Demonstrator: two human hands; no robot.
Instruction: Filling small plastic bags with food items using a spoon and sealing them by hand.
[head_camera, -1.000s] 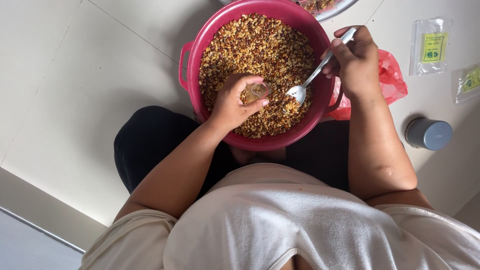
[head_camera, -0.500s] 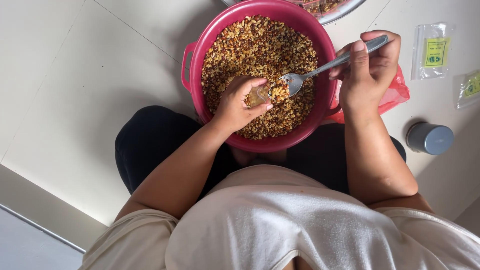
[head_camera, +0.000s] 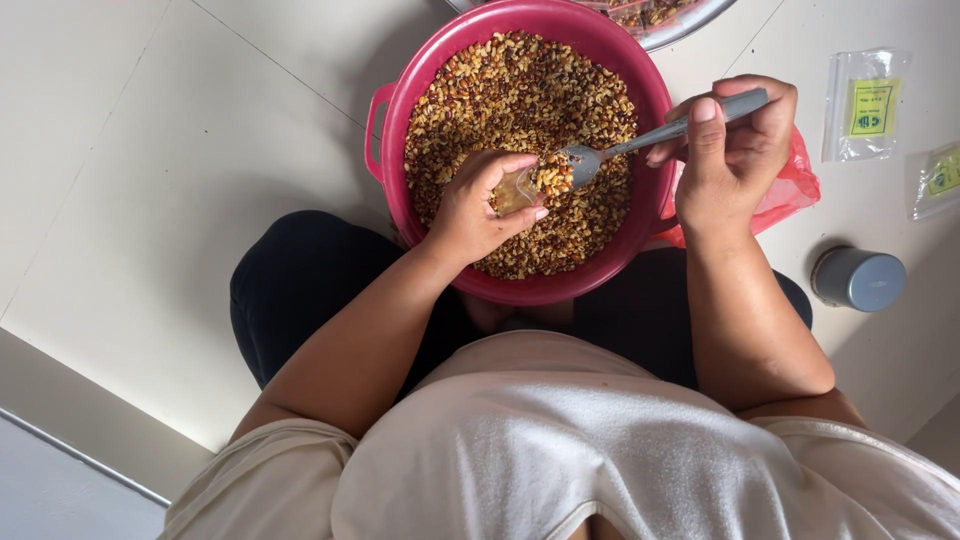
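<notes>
1. Head view: left hand (head_camera: 478, 212) was pinched shut around a small clear pouch (head_camera: 514, 190), right over the pink basin (head_camera: 400, 120) of roasted beans (head_camera: 520, 90) on the floor.
2. Right hand (head_camera: 733, 150) was closed around a metal spoon (head_camera: 640, 140), its loaded bowl touching the pouch mouth.

The spoon (head_camera: 640, 138) in the right hand (head_camera: 728, 160) now carries its bowl (earlier down among the kernels (head_camera: 520, 100)) across to the small clear bag (head_camera: 513, 190) held by the left hand (head_camera: 478, 205), touching its mouth.
</notes>
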